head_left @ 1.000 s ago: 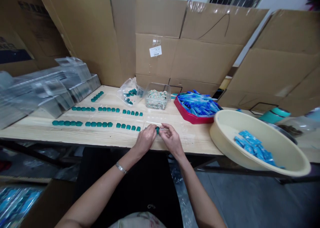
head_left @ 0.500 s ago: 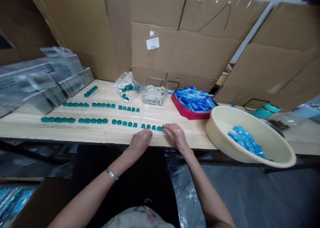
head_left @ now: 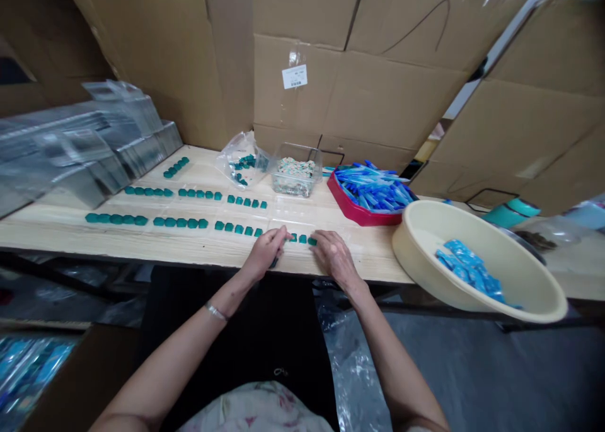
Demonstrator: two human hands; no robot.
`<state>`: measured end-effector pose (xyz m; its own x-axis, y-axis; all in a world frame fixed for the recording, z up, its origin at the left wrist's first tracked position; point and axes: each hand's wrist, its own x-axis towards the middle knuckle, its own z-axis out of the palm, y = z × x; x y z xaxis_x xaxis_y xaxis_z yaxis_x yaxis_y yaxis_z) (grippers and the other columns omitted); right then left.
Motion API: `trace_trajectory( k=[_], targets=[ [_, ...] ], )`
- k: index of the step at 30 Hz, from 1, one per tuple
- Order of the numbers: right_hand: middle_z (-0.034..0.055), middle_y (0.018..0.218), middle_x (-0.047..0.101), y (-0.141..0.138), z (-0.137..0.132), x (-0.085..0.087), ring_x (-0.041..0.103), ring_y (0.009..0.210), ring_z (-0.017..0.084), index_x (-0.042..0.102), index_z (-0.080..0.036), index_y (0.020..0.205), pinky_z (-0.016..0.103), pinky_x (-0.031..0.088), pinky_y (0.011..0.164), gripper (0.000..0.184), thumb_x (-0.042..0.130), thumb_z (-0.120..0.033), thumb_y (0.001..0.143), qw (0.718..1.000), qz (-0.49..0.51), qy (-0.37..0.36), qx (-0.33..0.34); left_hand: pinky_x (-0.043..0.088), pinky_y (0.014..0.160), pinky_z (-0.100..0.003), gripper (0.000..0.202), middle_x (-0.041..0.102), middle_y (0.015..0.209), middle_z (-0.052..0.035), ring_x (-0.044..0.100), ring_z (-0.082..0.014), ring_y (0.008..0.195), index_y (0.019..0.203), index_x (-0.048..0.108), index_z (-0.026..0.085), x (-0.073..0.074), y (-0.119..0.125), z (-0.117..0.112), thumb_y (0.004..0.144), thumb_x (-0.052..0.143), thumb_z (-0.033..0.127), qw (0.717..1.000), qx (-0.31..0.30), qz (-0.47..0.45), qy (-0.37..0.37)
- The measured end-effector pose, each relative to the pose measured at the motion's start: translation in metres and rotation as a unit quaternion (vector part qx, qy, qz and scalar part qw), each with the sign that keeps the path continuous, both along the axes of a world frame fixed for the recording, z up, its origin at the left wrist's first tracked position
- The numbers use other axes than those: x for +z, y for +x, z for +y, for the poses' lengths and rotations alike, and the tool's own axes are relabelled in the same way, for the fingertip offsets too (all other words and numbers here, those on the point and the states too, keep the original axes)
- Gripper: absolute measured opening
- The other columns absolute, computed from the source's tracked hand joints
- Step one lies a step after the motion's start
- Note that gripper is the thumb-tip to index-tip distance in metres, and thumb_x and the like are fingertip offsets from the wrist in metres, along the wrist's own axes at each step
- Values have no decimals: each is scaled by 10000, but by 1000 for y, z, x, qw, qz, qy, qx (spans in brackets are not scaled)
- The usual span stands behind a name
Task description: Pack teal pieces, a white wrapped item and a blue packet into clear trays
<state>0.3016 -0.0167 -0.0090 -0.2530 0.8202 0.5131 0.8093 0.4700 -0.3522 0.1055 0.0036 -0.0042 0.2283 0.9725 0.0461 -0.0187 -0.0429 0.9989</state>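
Cardboard [head_left: 331, 107] backs the wooden table [head_left: 224, 253]; left hand [head_left: 265, 250] and right hand [head_left: 336, 257] curl their fingers, pinch unclear, the right touching a green block [head_left: 312, 241], probably light, stiff, best held by its sides.

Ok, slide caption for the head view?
Left hand and right hand at gem-like teal pieces lined up along a table.

In front of the red tray [head_left: 352, 212] and to its left, the left hand [head_left: 265, 252] hides some of the green blocks [head_left: 303, 238], and I can't tell from here what dark bit [head_left: 274, 263] pokes out under it. Far left of the tray, clear plastic cases [head_left: 82, 178] look blurry and get cut off.
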Motion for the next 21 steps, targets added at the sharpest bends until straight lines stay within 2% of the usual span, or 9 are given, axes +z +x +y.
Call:
trace_trajectory(
  k=[1,3,5,7,10,14,17,19,21],
  targets=[
    [106,1014,648,-6,-3,4,572,950,238,634,-175,1015,400,461,846,208,560,-199,822,1000,30,4,4,271,386,-175,349,489,637,3,422,-77,483,848,621,152,1,0,2,826,466,464,993,-4,-98,-70],
    [88,987,631,-23,-9,12,583,884,205,621,-189,1007,357,488,793,190,554,-234,835,994,109,-4,22,174,340,-153,345,448,616,21,364,-49,430,877,606,128,4,0,7,799,516,451,953,-11,-250,-170],
    [66,940,615,-43,-13,19,585,772,165,616,-199,985,305,508,706,172,568,-257,830,983,172,-26,52,180,337,-142,288,449,597,24,372,-40,418,847,602,107,7,3,10,778,562,384,920,5,-326,-219],
    [65,946,597,-64,-14,22,580,754,153,618,-198,982,286,512,683,176,584,-247,816,977,197,-34,76,279,366,-153,234,479,583,16,426,-55,428,817,603,103,9,7,12,788,548,328,904,44,-351,-240],
    [77,959,588,-83,-12,23,579,868,176,631,-195,972,309,507,765,174,556,-186,816,977,190,-17,97,410,469,-206,214,516,569,3,502,-88,468,762,603,108,12,14,14,816,485,278,889,110,-357,-265],
    [83,991,596,-89,-9,21,555,985,210,636,-203,994,376,474,868,238,561,-138,778,978,171,15,116,416,497,-206,223,514,551,10,496,-80,452,726,589,117,15,17,16,818,471,282,882,140,-357,-276],
    [84,979,619,-87,-7,21,580,950,206,648,-196,964,367,493,838,224,545,-138,774,970,219,9,108,409,478,-207,253,509,541,7,496,-86,450,729,588,113,18,19,19,822,460,311,882,136,-357,-276],
    [73,933,638,-85,-3,22,618,813,178,648,-191,942,330,527,748,198,559,-173,766,948,305,-30,85,371,428,-193,262,506,542,5,481,-82,437,734,585,110,22,21,21,826,453,316,883,128,-358,-275],
    [52,849,655,-81,3,23,628,678,149,639,-184,926,299,539,663,186,594,-231,751,903,416,-87,58,285,361,-166,243,506,561,8,447,-63,417,744,581,110,25,22,22,813,487,324,888,115,-356,-267]
  ],
)
